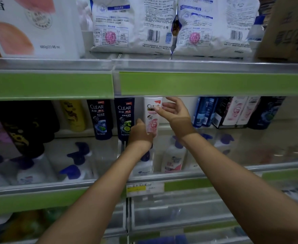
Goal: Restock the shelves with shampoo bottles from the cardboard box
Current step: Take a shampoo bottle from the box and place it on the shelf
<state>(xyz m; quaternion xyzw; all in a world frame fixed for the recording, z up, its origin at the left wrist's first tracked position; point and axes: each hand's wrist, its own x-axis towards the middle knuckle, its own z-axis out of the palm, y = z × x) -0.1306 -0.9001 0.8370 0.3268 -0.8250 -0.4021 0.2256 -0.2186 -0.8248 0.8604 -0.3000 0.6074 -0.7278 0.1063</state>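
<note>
The left hand is gripping the base of the white-and-pink Clear shampoo bottle, standing it beside a dark Clear bottle on the middle shelf. The right hand is steadying its top with loose fingertips; it is looking light, stiff and slick, so gripping low across the flat faces is seeming safest
</note>
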